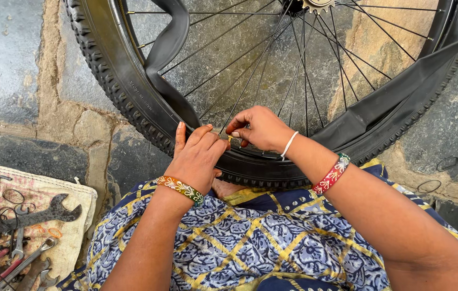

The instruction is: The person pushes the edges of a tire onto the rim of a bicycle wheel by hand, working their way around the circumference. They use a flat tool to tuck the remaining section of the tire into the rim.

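A bicycle wheel with a knobby black tyre (111, 81) and thin spokes lies on the stone floor in front of me. A black inner tube (171, 37) hangs loose out of the tyre on the left and also on the right side. My left hand (197, 156) rests on the rim at the near edge of the wheel, fingers pressed together. My right hand (260, 129) pinches a small brass valve (230, 139) that sticks up from the rim, right beside my left fingertips. Both wrists wear coloured bangles.
A cloth (67, 237) at the lower left holds several wrenches, a large open spanner (35, 215) and pliers with red handles. My lap, in blue and yellow patterned fabric (250, 242), fills the bottom. The floor is rough grey stone with sandy joints.
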